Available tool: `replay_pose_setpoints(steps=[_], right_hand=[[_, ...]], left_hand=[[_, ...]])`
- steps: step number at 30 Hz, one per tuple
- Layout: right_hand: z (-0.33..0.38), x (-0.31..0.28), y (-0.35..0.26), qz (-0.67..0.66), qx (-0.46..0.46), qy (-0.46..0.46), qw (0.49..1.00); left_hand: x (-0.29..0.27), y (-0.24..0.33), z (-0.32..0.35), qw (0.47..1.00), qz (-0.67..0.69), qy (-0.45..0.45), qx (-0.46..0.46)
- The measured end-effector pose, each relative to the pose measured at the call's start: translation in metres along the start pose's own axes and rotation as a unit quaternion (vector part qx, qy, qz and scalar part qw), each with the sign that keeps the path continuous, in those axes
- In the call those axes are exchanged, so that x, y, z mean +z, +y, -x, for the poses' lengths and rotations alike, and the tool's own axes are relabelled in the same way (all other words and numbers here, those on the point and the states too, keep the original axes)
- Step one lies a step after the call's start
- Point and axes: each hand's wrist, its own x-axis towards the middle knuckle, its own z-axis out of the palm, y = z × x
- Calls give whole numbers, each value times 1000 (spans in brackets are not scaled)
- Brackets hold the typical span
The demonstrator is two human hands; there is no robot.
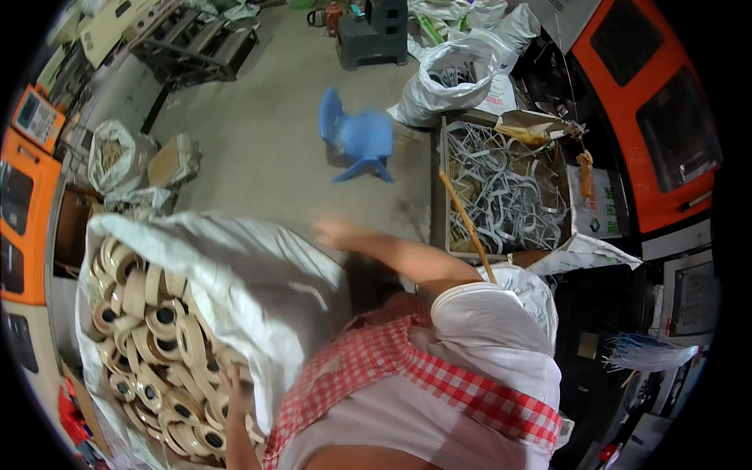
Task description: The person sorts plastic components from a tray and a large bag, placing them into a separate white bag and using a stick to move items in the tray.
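A large white woven sack [266, 258] stands at my left, its mouth wide. Many beige ring-shaped plastic parts [164, 317] with dark round openings fill it. My left hand [237, 392] reaches in at the sack's near right side, over the beige parts, with its fingers partly showing and stretched out. I cannot see anything held in it. My right hand [338, 233] is out in front over the floor, just beyond the sack's folded edge. Motion smears its fingers, so their pose is unclear.
A blue plastic chair [362, 135] stands ahead on the grey floor [243, 117]. To the right are a bin of curly pale strips [509, 188], a leaning wooden stick [466, 215] and a white sack [450, 86]. Orange machines [654, 86] flank both sides. Metal steps [200, 47] stand far left.
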Motion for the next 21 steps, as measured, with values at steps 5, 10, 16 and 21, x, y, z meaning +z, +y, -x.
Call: replay_pose_setpoints(steps=[5,10,16,21], right_hand=[[63,-97,90,171,125,-245,946],[97,-164,117,174,208,-168,948],[120,-162,186,220,302,-49,926],[151,-173,221,212,534,-106,812]], left_hand=[[-121,-35,-33,950,51,-54,-305],[-245,31,-150,902,116,375,-178],[-249,299,-377,941,273,184,81],[-137,409,-512,957,94,-226,158]])
